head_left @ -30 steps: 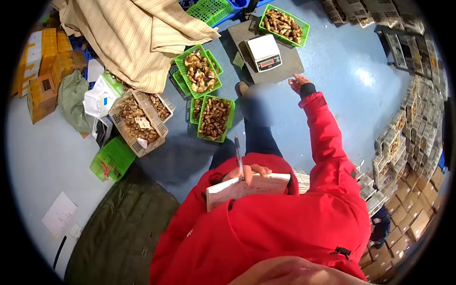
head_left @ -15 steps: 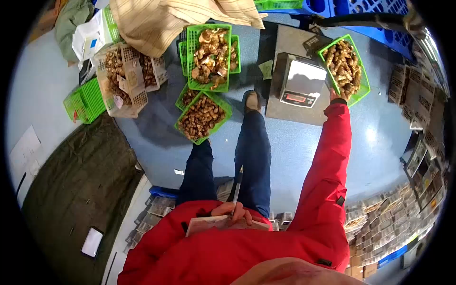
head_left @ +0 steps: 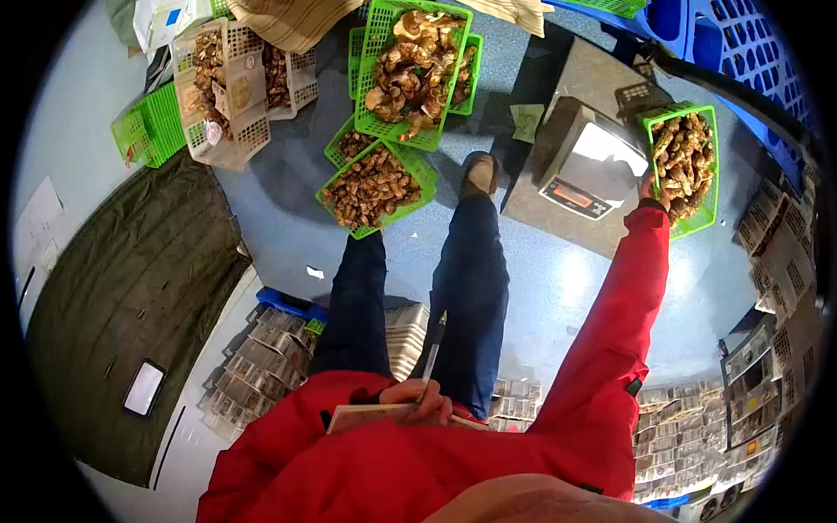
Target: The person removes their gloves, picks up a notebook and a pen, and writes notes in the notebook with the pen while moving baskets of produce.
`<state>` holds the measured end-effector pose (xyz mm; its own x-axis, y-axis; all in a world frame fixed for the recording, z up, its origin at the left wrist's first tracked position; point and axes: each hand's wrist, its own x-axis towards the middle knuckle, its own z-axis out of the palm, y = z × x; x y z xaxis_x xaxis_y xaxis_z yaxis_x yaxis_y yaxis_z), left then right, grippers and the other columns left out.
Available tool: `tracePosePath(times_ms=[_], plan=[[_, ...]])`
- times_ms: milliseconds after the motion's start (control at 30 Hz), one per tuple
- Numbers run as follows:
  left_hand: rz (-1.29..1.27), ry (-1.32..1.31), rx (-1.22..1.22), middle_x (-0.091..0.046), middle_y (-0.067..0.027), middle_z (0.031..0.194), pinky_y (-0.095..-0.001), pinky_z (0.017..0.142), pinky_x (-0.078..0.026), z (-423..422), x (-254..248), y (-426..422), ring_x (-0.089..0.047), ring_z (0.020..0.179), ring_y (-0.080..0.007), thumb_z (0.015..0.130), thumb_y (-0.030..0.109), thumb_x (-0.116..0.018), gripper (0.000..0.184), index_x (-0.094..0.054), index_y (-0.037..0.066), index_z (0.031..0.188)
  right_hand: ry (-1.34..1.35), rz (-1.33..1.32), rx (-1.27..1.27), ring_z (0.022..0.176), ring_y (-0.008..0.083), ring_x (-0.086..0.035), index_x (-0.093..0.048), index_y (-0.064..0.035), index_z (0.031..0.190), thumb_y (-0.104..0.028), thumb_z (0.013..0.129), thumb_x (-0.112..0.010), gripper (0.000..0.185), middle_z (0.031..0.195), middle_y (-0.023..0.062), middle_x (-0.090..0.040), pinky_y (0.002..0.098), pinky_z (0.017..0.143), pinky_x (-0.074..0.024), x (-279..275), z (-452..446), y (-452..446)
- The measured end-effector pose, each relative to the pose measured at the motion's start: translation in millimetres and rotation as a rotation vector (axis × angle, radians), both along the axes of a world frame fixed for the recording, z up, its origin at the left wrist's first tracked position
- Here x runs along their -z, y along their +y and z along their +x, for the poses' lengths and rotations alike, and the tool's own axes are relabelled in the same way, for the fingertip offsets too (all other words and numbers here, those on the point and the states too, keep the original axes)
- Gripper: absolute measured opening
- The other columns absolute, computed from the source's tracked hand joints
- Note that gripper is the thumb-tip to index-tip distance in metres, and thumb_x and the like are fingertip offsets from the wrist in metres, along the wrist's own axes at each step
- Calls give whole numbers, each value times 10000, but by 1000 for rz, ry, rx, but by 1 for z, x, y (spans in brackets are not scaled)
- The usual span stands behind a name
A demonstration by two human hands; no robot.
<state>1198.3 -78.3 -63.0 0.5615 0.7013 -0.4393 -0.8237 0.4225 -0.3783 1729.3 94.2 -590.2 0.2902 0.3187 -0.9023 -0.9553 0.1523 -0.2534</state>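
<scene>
Down at my waist, my left hand (head_left: pixel 420 403) is closed around a pen (head_left: pixel 433 349) and against a notebook (head_left: pixel 366 417). The pen points up and away from me. My right arm reaches out to the right, and my right hand (head_left: pixel 654 193) grips the near left side of a green plastic basket (head_left: pixel 715 166). Brown mushrooms (head_left: pixel 683 161) fill that basket; some of my fingers are hidden by its rim. Just left of it, a digital scale (head_left: pixel 602 166) with a lit red display stands on a grey board (head_left: pixel 523 187), its bright top plate bare.
Green baskets of large mushrooms (head_left: pixel 414 74) and small mushrooms (head_left: pixel 375 187) stand ahead of my feet. White baskets (head_left: pixel 248 96) and stacked green baskets (head_left: pixel 153 126) are at left. A phone (head_left: pixel 144 388) lies on a dark cloth (head_left: pixel 105 322). A blue pallet (head_left: pixel 763 78) is at upper right.
The camera view has shifted. My right hand has brought the mushroom basket slightly nearer to me relative to the scale, and the basket has turned. My left hand still holds the pen and notebook.
</scene>
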Motion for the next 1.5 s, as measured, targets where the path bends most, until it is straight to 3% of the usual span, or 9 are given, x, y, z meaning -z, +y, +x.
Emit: tracePosePath(times_ms=[100, 400, 867, 1000, 1167, 1233, 1333, 1467, 1500], plan=[[-6, -11, 5, -451, -7, 535, -510, 1063, -125, 5, -2, -6, -492, 987, -207, 963, 286, -141, 421, -471, 78, 804, -153, 43, 35, 1051, 439, -468, -387, 31, 1239, -182, 868, -350, 429, 1193, 278, -446, 534, 853, -438, 15, 6, -6], [2, -56, 143, -422, 7, 525, -493, 1075, -120, -3, -29, -4, -478, 984, -195, 962, 269, -148, 384, -445, 86, 803, -264, -46, -57, 1040, 424, -482, -418, 50, 1191, -138, 847, -409, 392, 1155, 263, -480, 539, 866, -436, -71, -22, 9], [62, -34, -41, -445, -4, 555, -481, 1075, -140, -18, -44, -22, -492, 980, -205, 956, 259, -152, 390, -470, 71, 831, -183, -49, -457, 1022, 400, -504, -467, 78, 1117, -68, 813, -500, 339, 1097, 241, -533, 546, 886, -433, -195, -205, 1], [43, -45, -97, -500, -87, 744, -395, 971, -331, -21, -49, -5, -499, 943, -232, 966, 215, -164, 403, -478, 51, 774, -255, 33, -660, 1003, 402, -518, -472, 73, 1123, -105, 837, -478, 336, 1100, 244, -535, 545, 903, -428, -271, -321, 92], [32, -22, -233, -511, -98, 745, -449, 1044, -251, -19, -50, 6, -503, 950, -226, 961, 226, -174, 394, -465, 59, 755, -178, 376, -689, 938, 357, -553, -550, -15, 1042, -180, 824, -509, 277, 1030, 174, -584, 536, 824, -469, -191, -342, 199], [32, -3, -286, -511, -95, 741, -459, 1063, -218, -24, -45, 8, -504, 950, -225, 961, 227, -172, 395, -463, 59, 753, -341, 127, -756, 940, 366, -550, -543, 0, 1027, -196, 819, -518, 287, 992, 186, -582, 537, 821, -476, -195, -368, 260], [-32, -4, -352, -508, -80, 701, -463, 1073, -193, -26, -42, 1, -507, 943, -219, 964, 236, -169, 401, -458, 60, 749, -395, 283, -739, 1068, 420, -485, -462, 9, 1170, -176, 851, -489, 370, 1181, 255, -480, 528, 869, -463, -173, -384, 322], [-51, 5, -411, -478, -50, 594, -449, 1072, -199, -36, -28, -8, -513, 925, -213, 969, 257, -173, 410, -455, 65, 741, -198, 164, -712, 1044, 405, -511, -465, 69, 1098, -161, 870, -477, 324, 1134, 288, -495, 464, 853, -491, -123, -389, 338], [-45, -4, -439, -468, -42, 567, -445, 1072, -201, -35, -28, -12, -515, 920, -212, 970, 262, -174, 413, -455, 67, 739, -97, 369, -813, 996, 349, -546, -490, 64, 1051, -177, 865, -504, 305, 1042, 240, -545, 441, 845, -496, -118, -387, 320]])
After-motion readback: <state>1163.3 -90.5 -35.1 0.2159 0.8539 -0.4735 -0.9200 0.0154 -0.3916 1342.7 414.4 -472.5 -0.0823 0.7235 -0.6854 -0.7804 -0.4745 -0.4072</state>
